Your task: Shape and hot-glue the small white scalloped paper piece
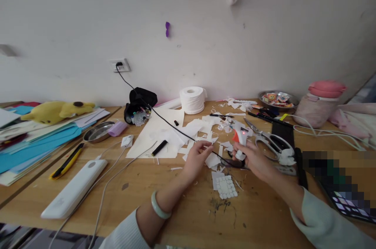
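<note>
My right hand [253, 159] is closed around the handle of a white glue gun [242, 139] with an orange trigger and a small red light. The fingers of my left hand [199, 157] are bent together at the black cord [173, 125], which runs from the wall socket [120, 65] across the table. Below my hands lies a small patch of white rounded pieces [226, 186] on the wood. White paper scraps [212, 160] are scattered under and behind both hands. Large scissors [272, 141] lie just right of the glue gun.
A tissue roll [192, 100] and black pouch [141, 98] stand near the wall. At left are a power bank [75, 189], yellow cutter [67, 161], metal dish [98, 131] and coloured papers [60, 139]. At right are a pink-lidded bottle [319, 104], a metal plate [278, 100] and a phone [348, 201].
</note>
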Available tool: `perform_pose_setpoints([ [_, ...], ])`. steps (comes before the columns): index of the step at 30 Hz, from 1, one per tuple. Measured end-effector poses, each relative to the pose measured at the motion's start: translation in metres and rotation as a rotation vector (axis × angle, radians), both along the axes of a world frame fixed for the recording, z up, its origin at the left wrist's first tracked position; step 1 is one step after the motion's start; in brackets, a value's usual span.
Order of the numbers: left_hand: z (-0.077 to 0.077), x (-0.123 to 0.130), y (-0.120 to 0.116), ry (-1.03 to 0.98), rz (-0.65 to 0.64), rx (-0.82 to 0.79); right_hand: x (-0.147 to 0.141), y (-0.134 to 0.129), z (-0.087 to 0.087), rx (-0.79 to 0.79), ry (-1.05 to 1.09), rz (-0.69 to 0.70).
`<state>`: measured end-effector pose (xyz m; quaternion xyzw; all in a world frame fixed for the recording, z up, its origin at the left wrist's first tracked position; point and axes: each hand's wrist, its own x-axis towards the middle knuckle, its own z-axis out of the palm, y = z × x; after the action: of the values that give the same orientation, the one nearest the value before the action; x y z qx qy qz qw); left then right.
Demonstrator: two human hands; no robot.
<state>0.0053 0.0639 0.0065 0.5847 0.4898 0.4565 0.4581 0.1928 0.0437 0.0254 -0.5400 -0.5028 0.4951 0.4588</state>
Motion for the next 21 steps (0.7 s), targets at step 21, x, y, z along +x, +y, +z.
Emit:
perform_pose_setpoints([
  [21,0.017,0.020,-0.004,-0.208,0.038,-0.129,-0.037,-0.023,0.002,-0.153,0.380,0.055],
])
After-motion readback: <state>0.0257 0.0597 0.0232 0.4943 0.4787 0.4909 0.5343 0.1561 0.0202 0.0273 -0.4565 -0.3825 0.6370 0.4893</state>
